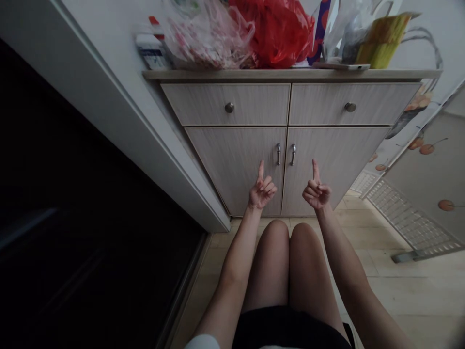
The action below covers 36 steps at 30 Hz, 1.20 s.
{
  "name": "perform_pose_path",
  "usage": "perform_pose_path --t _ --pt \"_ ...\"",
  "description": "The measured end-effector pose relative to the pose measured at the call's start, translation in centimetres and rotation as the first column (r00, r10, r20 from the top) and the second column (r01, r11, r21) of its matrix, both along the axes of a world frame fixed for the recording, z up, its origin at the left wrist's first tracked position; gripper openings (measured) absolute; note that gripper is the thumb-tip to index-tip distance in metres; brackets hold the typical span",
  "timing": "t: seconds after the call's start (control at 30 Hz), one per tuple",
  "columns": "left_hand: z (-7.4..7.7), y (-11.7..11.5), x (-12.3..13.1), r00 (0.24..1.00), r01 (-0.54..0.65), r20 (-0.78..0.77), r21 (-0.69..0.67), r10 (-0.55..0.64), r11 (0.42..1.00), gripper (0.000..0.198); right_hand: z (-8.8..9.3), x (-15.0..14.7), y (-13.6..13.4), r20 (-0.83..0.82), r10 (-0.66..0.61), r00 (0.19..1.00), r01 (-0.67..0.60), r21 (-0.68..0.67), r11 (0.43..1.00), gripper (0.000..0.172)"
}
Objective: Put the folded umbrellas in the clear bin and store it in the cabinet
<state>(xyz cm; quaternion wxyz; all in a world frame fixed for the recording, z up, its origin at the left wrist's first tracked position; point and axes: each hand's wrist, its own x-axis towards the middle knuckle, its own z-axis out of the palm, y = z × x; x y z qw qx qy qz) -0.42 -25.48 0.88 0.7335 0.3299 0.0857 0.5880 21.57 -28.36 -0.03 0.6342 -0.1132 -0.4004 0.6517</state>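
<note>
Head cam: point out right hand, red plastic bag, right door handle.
right hand (317, 192), head view, middle of the hand
red plastic bag (272, 36), head view, middle of the bag
right door handle (292, 154), head view, middle of the bar

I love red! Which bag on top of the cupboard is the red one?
It's the crumpled red plastic bag in the middle. The pink-patterned plastic bag on its left and the clear plastic bag on its right are much paler.
</note>
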Motion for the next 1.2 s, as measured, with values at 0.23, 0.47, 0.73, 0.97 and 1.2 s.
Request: perform_pose_path --t 0.23,0.47,0.73,0.97,1.2 --pt "-0.6 5.1 1.5 0.880 -0.170 -0.426 0.134 0.212 0.976 0.061 0.7 -0.4 5.1 0.496 -0.361 0.790 0.433 -0.034 0.901 0.057" --pt "-0.1 11.5 5.7 0.189 -0.456 -0.678 0.580 0.710 0.675 0.031 0.7 -3.1 12.7 0.648 -0.738 0.189 0.722 0.417 0.552 0.046" --pt "-1.1 9.9 5.5 0.269 -0.429 -0.675 0.554 0.687 0.713 0.035 -0.4 -3.7 11.7 0.654 -0.724 0.219 0.694 0.418 0.587 0.031" --pt "-1.7 3.4 2.6 0.394 -0.486 -0.573 0.533 0.718 0.692 0.035 -1.8 -1.6 4.8 0.551 -0.769 0.324 0.676 0.435 0.596 0.041" --pt "-2.9 -4.9 -2.6 0.318 -0.589 -0.486 0.571 0.814 0.571 0.042 -1.4 0.7 -3.7 0.540 -0.798 0.268 0.730 0.427 0.534 0.043"
